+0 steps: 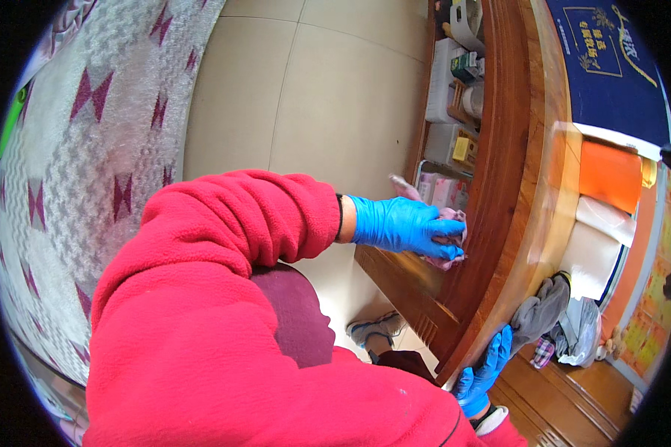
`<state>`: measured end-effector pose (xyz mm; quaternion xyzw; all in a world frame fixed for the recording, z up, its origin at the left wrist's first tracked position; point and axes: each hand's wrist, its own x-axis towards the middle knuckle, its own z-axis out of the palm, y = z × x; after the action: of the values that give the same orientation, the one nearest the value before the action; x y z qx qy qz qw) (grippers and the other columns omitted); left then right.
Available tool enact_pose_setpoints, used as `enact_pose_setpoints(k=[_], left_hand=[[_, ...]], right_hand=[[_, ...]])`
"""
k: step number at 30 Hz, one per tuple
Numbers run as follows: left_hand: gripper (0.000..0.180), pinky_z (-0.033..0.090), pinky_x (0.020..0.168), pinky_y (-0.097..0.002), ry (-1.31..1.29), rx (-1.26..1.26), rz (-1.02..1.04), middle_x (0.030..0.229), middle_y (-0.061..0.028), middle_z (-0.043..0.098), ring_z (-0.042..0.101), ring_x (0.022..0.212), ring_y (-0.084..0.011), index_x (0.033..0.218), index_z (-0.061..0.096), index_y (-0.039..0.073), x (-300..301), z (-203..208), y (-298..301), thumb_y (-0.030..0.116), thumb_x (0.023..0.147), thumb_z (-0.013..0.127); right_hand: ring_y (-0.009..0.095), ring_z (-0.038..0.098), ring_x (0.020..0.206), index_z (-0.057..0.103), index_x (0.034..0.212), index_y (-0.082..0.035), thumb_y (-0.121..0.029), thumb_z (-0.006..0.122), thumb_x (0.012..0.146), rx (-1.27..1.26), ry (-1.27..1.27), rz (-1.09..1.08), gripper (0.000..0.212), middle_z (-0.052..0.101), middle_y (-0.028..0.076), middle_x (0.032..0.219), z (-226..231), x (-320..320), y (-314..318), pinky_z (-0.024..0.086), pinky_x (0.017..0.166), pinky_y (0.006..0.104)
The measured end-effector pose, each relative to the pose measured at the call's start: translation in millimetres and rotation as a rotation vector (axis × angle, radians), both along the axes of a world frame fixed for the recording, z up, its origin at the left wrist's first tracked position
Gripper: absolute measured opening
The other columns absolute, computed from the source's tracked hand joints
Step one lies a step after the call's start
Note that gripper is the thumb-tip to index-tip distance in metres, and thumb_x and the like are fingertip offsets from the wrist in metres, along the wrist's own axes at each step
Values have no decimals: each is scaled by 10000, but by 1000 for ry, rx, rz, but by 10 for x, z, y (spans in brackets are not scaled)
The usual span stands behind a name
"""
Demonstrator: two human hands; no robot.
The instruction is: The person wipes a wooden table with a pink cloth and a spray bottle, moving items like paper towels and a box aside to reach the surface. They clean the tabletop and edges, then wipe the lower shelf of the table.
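At the far left lay a grey-and-white zigzag blanket with dark pink bow-tie shapes [74, 149], and beside it stretched the pale beige tiled floor [328, 89]. Across the lower middle came the person's arm in a red fleece sleeve [224, 298], reaching toward the furniture. The left hand [406, 226], in a blue glove, was closed over a crumpled pink cloth [447, 238], fingers curled around it and pressing it flat against the brown wooden side panel [492, 171] of the curved, glossy wooden worktop [548, 201]. The cloth sat between the palm and the wood, just beneath the worktop's overhanging edge. Behind that hand, on the open shelf under the worktop [455, 97], stood small boxes and white containers, too small to make out further. Below, on the floor, a grey-and-white sports shoe [376, 328] showed. Further right and lower, the right hand [484, 372], also in a blue glove, lay with its fingers stretched out and open along the worktop's rounded rim, gripping nothing. Just beside its fingertips a grey bundled cloth [540, 309] rested on the worktop. At the far right stood a dark blue printed board [611, 67] and an orange block [610, 175].
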<state>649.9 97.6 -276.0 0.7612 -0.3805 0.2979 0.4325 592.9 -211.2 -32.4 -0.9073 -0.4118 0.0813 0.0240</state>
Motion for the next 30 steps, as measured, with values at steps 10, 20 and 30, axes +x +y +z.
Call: enact_pose_setpoints(k=[10,20,30], left_hand=[[593,541,930,-391,728,-248,-502,1174,-122,533,634,1009,-266,1411,455,84,-536,-389,-686,177,900,741],[373,567,451,-313,1814,-368,-857,979,-52,635,686,677,-195,1244,572,59,-346,57,-422,110,890,679],[438,512,424,-401,1982,-307,-815,762,-54,590,660,624,-205,981,623,128,-362,-367,-416,523,1033,440]], right_hand=[[445,336,1436,329,1545,-20,-540,410,1010,6,2,-12,751,325,268,1568,-29,17,-88,240,1179,534],[442,336,1437,356,1530,-10,-536,423,1001,5,-1,-22,749,335,263,1566,-10,7,-69,238,1177,537],[445,344,1432,360,1530,-18,-521,423,1009,19,6,-16,727,337,264,1565,-15,16,-75,241,1174,543]])
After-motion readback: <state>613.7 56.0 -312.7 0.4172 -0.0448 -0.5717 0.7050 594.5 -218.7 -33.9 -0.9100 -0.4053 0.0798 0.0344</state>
